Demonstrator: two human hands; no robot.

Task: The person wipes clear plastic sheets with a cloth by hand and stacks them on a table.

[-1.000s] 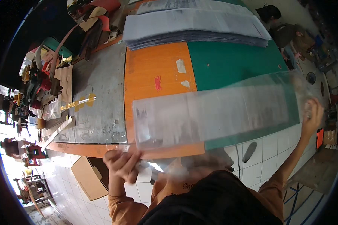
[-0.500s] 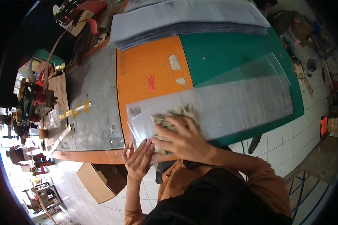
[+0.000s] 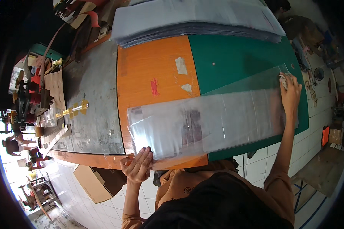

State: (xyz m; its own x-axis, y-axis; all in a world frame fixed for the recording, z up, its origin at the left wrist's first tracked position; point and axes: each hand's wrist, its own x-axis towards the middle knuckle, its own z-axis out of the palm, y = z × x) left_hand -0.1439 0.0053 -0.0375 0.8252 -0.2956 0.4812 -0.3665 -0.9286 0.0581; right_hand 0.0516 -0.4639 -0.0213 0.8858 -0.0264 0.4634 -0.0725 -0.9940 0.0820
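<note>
A long stack of clear plastic sheets [image 3: 233, 118] lies across the orange and green table top, its top sheet skewed toward the far right. At the stack's near left corner, my left hand [image 3: 137, 166] lies with its fingers flat on the plastic, holding nothing. My right hand [image 3: 290, 93] is stretched out to the far right corner of the sheets. Its fingers are closed round a crumpled pale cloth [image 3: 282, 81], mostly hidden by the hand, which rests against the plastic.
A thick pile of clear sheets [image 3: 195, 19] fills the far side of the table. Left of the orange panel [image 3: 156, 65] is a grey metal-like surface [image 3: 91, 103] with yellow tape. An open cardboard box [image 3: 93, 185] stands on the tiled floor below; a person [image 3: 300, 28] is at the far right.
My right hand has swept with the cloth from the left part of the sheets to their far right corner. My left hand stays at the near left corner, its fingers slightly shifted.
</note>
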